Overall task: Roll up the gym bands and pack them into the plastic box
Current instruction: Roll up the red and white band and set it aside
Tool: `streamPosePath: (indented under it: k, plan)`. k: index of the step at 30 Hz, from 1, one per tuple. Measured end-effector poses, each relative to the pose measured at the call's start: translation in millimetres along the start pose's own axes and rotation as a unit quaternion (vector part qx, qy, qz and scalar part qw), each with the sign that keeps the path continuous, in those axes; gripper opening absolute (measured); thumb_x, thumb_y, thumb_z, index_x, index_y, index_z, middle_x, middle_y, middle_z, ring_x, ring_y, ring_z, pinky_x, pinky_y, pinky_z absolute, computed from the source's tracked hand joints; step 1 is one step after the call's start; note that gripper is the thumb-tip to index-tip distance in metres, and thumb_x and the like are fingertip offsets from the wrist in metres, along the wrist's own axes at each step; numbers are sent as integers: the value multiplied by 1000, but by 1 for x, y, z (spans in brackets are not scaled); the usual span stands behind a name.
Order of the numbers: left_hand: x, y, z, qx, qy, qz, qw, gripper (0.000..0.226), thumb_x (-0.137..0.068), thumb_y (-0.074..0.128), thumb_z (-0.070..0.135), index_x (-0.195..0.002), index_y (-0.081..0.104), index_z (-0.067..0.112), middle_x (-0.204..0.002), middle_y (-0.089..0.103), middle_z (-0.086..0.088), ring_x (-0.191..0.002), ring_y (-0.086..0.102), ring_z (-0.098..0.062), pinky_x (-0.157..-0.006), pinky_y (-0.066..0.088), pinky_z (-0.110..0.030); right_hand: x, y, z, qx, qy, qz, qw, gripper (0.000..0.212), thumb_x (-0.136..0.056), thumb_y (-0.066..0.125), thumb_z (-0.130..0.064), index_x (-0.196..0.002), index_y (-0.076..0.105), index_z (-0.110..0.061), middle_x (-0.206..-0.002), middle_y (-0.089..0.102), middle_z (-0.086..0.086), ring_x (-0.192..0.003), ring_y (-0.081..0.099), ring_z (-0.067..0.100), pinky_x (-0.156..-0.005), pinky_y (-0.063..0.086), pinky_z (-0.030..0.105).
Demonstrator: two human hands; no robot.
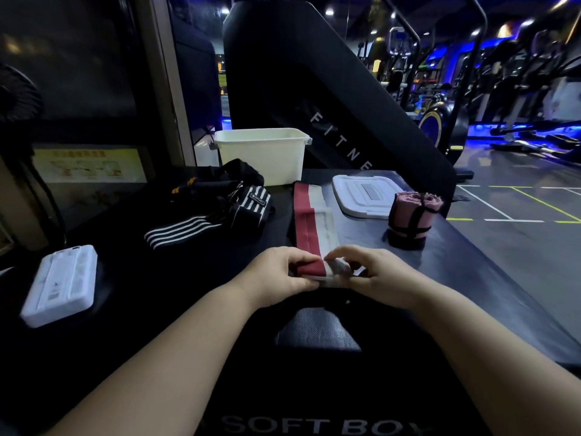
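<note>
Fingers point(341, 251) on one half-rolled red-white band point(309, 215)

Both hands pinch the rolled end of a red-and-white band point(311, 215) on the dark tabletop point(456, 265): left hand point(276, 278), right hand point(377, 275); an open white box point(262, 158) stands beyond

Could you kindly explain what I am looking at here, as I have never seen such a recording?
No machine here: a person wears one camera on the head, so you look down on their two arms. The left hand and right hand pinch the rolled near end of a red and white band; the rest lies flat on the black padded surface. Behind stands the open plastic box, its lid lying to its right. Near the lid a pink roll, bound by a black strap, stands upright. To the left lie striped bands and a white case.
</note>
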State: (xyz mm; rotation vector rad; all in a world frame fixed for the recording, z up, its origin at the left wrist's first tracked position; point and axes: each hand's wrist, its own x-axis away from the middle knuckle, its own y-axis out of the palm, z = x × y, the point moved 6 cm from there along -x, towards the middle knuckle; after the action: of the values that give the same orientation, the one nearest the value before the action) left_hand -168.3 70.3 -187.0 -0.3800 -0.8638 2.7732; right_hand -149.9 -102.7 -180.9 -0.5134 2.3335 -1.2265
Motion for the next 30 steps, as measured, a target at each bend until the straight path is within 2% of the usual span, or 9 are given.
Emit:
streamPosePath:
  k: [2, 5, 8, 13, 17, 19, 21, 24, 30]
  plan:
    - [-4, -1, -1, -9, -5, -5, 1000, 35, -78, 79, 9, -106, 72, 28, -91, 70, 17, -84, 64, 10, -78, 45, -6, -3, -2, 4, -26, 18, 0, 1000, 37, -76, 77, -46, -110, 62, -49, -95, 68, -13, -82, 62, -3, -79, 49, 19]
    - [-9, -3, -2, -16, -30, -18, 999, 27, -81, 77, 14, -104, 71, 28, -85, 69, 15, -73, 61, 13, -71, 42, -4, -8, -2, 6, -17, 11, -16, 1000, 56, -67, 87, -37, -119, 65, -38, -107, 62, -16, -91, 62, 1, -82, 49, 16]
    - [-16, -3, -4, -31, -55, -31, 998, 25, -84, 74, 20, -109, 71, 23, -85, 66, 17, -70, 59, 13, -67, 41, -2, -15, -5, 2, -13, -14, -7, 1000, 45, -74, 83, -30, -117, 69, -27, -109, 58, -10, -84, 59, -3, -79, 44, 9]
    - [-28, -4, -13, -7, -120, -32, 992, 19, -89, 69, 28, -105, 71, 19, -97, 70, 1, -90, 64, -12, -86, 50, -26, -27, -5, 1, -36, 37, -43, 998, 23, -86, 71, -25, -105, 71, -12, -103, 58, 2, -74, 59, 6, -69, 59, 32]
    - [-37, -3, -16, -8, -135, -39, 990, 29, -84, 69, 38, -101, 72, 14, -96, 71, -6, -94, 67, -22, -91, 51, -38, -37, -6, 5, -47, 69, -72, 994, 27, -90, 67, -22, -96, 66, 3, -85, 55, 5, -56, 59, 2, -52, 51, 18]
    - [-39, -4, -18, 3, -156, -37, 987, 28, -88, 67, 35, -103, 70, 13, -105, 71, -10, -102, 66, -25, -96, 49, -39, -41, -4, 10, -60, 86, -81, 991, 28, -91, 67, -22, -98, 64, 5, -81, 58, 7, -59, 61, 7, -55, 53, 19]
    - [-43, -4, -18, 1, -165, -42, 985, 29, -91, 65, 33, -104, 70, 9, -108, 70, -14, -106, 65, -29, -98, 48, -42, -43, -2, 13, -78, 96, -86, 989, 29, -91, 66, -21, -105, 63, 4, -85, 61, 9, -66, 62, 13, -62, 57, 22]
    - [-49, -4, -15, -11, -170, -47, 984, 31, -93, 61, 34, -102, 69, 6, -105, 70, -13, -104, 65, -28, -94, 48, -38, -45, -2, 15, -135, 85, -81, 984, 23, -91, 66, -16, -112, 57, -16, -82, 57, 3, -71, 57, 13, -68, 60, 31]
    - [-55, -14, -18, -60, -181, -39, 981, 33, -86, 69, 45, -91, 71, 12, -90, 70, -2, -87, 64, -16, -79, 48, -27, -53, -5, 18, -135, 85, -112, 981, 12, -91, 66, -21, -91, 54, -24, -83, 52, 11, -73, 55, 19, -66, 60, 38]
